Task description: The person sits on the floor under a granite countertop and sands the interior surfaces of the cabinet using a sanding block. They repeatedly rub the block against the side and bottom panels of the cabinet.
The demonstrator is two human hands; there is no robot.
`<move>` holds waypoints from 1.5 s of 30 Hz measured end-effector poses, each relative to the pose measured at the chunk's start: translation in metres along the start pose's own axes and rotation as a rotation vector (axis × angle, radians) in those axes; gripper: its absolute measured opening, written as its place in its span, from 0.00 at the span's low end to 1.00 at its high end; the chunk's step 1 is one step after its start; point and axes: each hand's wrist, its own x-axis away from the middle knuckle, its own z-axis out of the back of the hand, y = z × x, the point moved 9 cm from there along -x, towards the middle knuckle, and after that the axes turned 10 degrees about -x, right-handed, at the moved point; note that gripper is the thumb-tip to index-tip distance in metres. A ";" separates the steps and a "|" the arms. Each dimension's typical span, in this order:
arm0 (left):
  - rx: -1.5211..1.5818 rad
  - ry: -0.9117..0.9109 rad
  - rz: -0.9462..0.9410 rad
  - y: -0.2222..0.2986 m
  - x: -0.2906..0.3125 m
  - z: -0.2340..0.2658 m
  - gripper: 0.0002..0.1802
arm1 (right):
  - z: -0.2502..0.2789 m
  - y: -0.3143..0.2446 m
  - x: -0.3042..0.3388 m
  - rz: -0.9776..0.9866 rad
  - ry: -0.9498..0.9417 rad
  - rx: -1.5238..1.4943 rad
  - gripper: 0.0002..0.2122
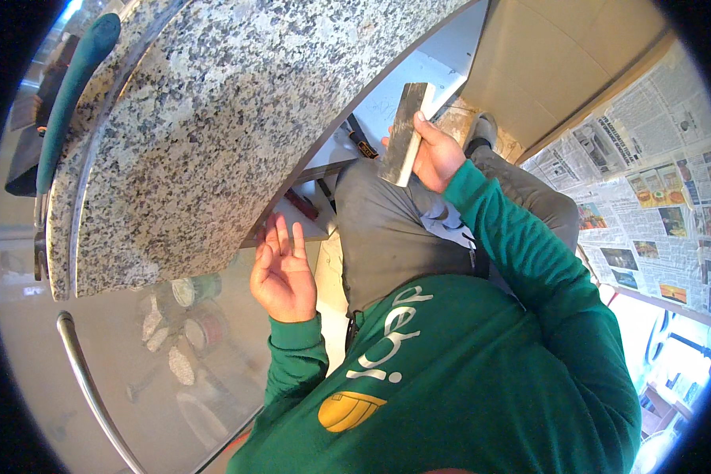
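Observation:
My right hand [440,156] grips a flat rectangular block [404,136], dusty grey-brown on its face with a pale long edge. It is tilted above my lap, with the thumb on one side and fingers behind, partly hidden. I cannot tell the block's exact kind. My left hand [285,278] is held palm up beside the lower edge of a speckled granite slab [213,118], its fingers stretched out and nothing in it. Whether its fingertips touch the slab's edge cannot be made out.
A teal-handled tool [77,95] lies along the slab's far-left edge. Below the slab is a white cabinet interior [434,67] with dark tools in it. A glass panel [134,395] with a metal handle [95,395] stands at left; newspaper [648,182] covers a surface at right.

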 end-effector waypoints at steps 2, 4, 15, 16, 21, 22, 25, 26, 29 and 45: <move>-0.021 0.004 -0.019 0.003 0.003 0.001 0.27 | -0.005 -0.002 -0.010 0.031 -0.022 -0.039 0.15; -0.028 0.000 -0.030 0.003 0.005 0.000 0.28 | -0.011 -0.006 -0.019 0.077 -0.042 -0.016 0.13; -0.019 -0.191 0.113 -0.032 -0.011 -0.029 0.32 | -0.016 -0.031 -0.046 0.006 0.020 -0.106 0.15; -0.008 -0.216 0.115 -0.036 -0.017 -0.033 0.30 | -0.014 -0.035 -0.049 0.012 0.041 -0.087 0.18; 0.139 -0.217 0.195 -0.068 -0.057 -0.059 0.23 | -0.016 -0.048 -0.055 0.044 0.016 -0.023 0.19; 0.187 -0.248 0.218 -0.076 -0.061 -0.070 0.24 | -0.014 -0.051 -0.054 0.057 0.031 -0.019 0.19; 0.195 -0.375 0.254 -0.098 -0.071 -0.105 0.25 | -0.008 -0.060 -0.045 0.083 0.070 0.004 0.19; 0.201 -0.379 0.265 -0.105 -0.076 -0.114 0.24 | -0.004 -0.064 -0.042 0.090 0.088 0.009 0.19; 0.228 -0.353 0.318 -0.128 -0.093 -0.139 0.20 | 0.009 -0.075 -0.033 0.119 0.130 0.008 0.18; 0.315 -0.394 0.487 -0.236 -0.150 -0.249 0.20 | 0.067 -0.089 -0.027 0.189 0.256 -0.019 0.15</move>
